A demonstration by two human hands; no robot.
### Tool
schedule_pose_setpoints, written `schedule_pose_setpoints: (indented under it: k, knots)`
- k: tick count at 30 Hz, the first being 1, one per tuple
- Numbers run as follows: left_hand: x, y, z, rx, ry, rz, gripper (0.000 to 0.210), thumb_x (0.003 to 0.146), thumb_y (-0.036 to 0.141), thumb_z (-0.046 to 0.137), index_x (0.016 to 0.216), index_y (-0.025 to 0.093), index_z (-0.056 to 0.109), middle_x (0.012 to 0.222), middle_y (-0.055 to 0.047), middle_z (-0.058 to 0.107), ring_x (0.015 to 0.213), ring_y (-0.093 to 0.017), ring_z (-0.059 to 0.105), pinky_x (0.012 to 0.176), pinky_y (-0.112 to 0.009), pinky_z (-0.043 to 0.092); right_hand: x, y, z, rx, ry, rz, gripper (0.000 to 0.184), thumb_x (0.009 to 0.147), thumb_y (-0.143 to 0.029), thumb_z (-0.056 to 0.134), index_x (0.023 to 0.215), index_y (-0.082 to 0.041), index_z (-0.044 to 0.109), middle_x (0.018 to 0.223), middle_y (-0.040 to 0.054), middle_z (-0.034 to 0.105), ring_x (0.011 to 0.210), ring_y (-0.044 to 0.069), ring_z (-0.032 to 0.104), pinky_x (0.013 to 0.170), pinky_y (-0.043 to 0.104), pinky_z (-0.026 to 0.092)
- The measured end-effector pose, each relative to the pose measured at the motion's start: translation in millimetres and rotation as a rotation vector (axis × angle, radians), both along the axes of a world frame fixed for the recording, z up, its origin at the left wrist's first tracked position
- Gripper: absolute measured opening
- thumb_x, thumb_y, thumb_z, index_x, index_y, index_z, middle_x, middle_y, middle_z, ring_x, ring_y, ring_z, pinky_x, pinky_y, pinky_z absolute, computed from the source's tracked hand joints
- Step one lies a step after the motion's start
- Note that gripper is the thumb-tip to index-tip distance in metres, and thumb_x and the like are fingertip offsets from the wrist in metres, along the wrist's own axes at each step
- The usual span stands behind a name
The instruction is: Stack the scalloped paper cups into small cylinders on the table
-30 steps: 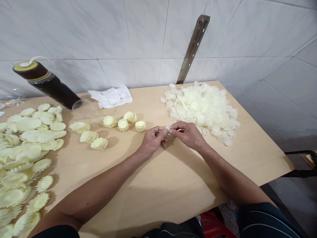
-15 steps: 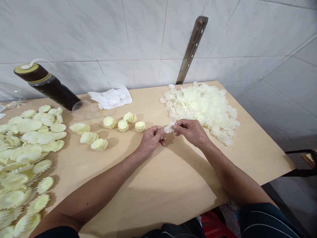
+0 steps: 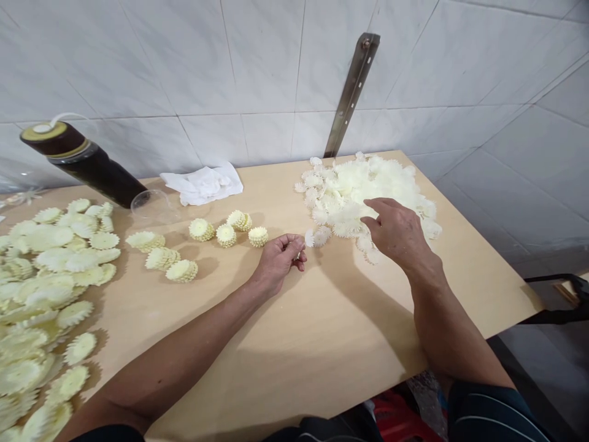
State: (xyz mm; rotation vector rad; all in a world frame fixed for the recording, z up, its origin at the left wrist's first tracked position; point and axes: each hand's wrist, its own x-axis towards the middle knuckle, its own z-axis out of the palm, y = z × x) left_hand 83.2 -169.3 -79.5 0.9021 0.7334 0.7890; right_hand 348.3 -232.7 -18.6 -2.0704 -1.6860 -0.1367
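Observation:
My left hand (image 3: pixel 281 261) is closed in a pinch over the middle of the table, with a thin white scalloped disc (image 3: pixel 310 238) at its fingertips. Another pale disc (image 3: pixel 322 236) lies just to the right of it. My right hand (image 3: pixel 396 232) is at the near side of a heap of loose, translucent white scalloped discs (image 3: pixel 368 178). Its thumb and forefinger are apart, and no disc shows between them; the other fingers are partly hidden. Several short stacks of cream-yellow scalloped discs (image 3: pixel 201 229) stand to the left of my left hand.
A large heap of cream-yellow scalloped pieces (image 3: pixel 50 258) covers the table's left side. Behind it stand a dark bottle (image 3: pixel 99 169) and a clear plastic cup (image 3: pixel 154 205). A crumpled white tissue (image 3: pixel 205 184) lies by the tiled wall (image 3: pixel 267 55), where a metal bracket (image 3: pixel 352 95) is fixed.
My right hand has let go of the disc at my left fingertips and moved right, over the white heap. My left hand stays nearly in place, still pinching.

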Motion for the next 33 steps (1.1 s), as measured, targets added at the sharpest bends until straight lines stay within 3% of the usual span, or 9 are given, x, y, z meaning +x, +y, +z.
schedule_pose_setpoints:
  k: [3,7,11,17,21,24,28,31,33]
  knots:
    - [-0.4,-1.2,1.5,0.003,-0.005,-0.019,0.050,0.069,0.054,0.097,0.080,0.014,0.070,0.074,-0.003,0.063,0.064,-0.012,0.060,0.052,-0.023,0.051,-20.2,1.5,4.6,0.112,0.227,0.089,0.030,0.101,-0.037,0.065,0.122,-0.021,0.079,0.121,0.0130,0.079,0.077,0.022,0.073,0.076,0.039,0.059]
    - [-0.6,-3.7,0.0,0.017,0.007,-0.068,0.053,0.071,0.059,0.095,0.086,0.013,0.073,0.072,-0.003,0.065,0.060,-0.012,0.059,0.051,-0.023,0.051,-57.3,5.3,-3.6,-0.117,0.578,0.386,0.036,0.098,-0.048,0.070,0.122,-0.022,0.079,0.112,0.0076,0.082,0.076,0.018,0.072,0.067,0.031,0.056]
    - [-0.6,-4.7,-2.6,0.041,0.041,-0.094,0.054,0.073,0.058,0.094,0.093,0.013,0.073,0.070,-0.003,0.065,0.059,-0.013,0.060,0.051,-0.024,0.051,-71.7,9.4,-15.8,-0.130,0.674,0.397,0.023,0.097,-0.042,0.072,0.096,-0.022,0.083,0.086,0.0017,0.080,0.071,0.016,0.066,0.066,0.028,0.051]
    - [0.6,-4.1,1.3,0.012,0.015,-0.060,0.050,0.078,0.055,0.091,0.099,0.016,0.068,0.093,-0.005,0.067,0.071,-0.015,0.069,0.053,-0.025,0.054,-40.2,14.4,-16.7,0.005,0.441,0.170,0.020,0.097,-0.034,0.068,0.095,-0.022,0.083,0.080,0.0023,0.079,0.068,0.018,0.066,0.066,0.031,0.049]
    - [0.8,-2.5,2.6,-0.052,0.005,-0.032,0.038,0.088,0.041,0.080,0.113,0.016,0.066,0.104,-0.009,0.072,0.081,-0.020,0.075,0.063,-0.031,0.059,-14.1,16.1,-17.1,0.045,0.140,0.082,0.023,0.099,-0.028,0.064,0.105,-0.020,0.084,0.112,0.0113,0.081,0.079,0.023,0.072,0.080,0.040,0.056]
    - [0.8,-1.1,-0.4,-0.047,0.033,-0.001,0.033,0.088,0.027,0.074,0.118,0.017,0.064,0.107,-0.009,0.076,0.085,-0.021,0.078,0.068,-0.031,0.058,-10.8,17.0,-19.6,0.113,0.050,0.034,0.028,0.100,-0.024,0.062,0.120,-0.016,0.081,0.131,0.0175,0.074,0.080,0.024,0.073,0.080,0.044,0.058]
    - [0.5,-1.9,-3.8,0.118,0.064,0.075,0.028,0.090,0.029,0.072,0.115,0.017,0.064,0.106,-0.009,0.078,0.079,-0.018,0.078,0.065,-0.027,0.056,-35.1,18.0,-33.1,0.114,0.143,0.273,0.026,0.106,-0.026,0.058,0.117,-0.019,0.080,0.119,0.0127,0.077,0.089,0.023,0.075,0.082,0.038,0.060]
    - [-0.1,-4.9,-2.5,0.257,0.097,0.143,0.032,0.092,0.038,0.074,0.114,0.017,0.063,0.107,-0.010,0.078,0.070,-0.017,0.075,0.053,-0.025,0.054,-60.0,18.9,-45.7,-0.004,0.080,0.464,0.023,0.106,-0.023,0.060,0.118,-0.020,0.080,0.129,0.0121,0.075,0.109,0.024,0.073,0.088,0.034,0.057]
    - [-0.7,-6.7,-1.3,0.313,0.140,0.153,0.036,0.093,0.043,0.075,0.115,0.017,0.063,0.107,-0.010,0.078,0.060,-0.014,0.070,0.043,-0.023,0.047,-70.6,19.7,-47.6,-0.130,0.005,0.515,0.024,0.108,-0.024,0.058,0.113,-0.020,0.080,0.129,0.0114,0.075,0.108,0.023,0.072,0.083,0.031,0.054]
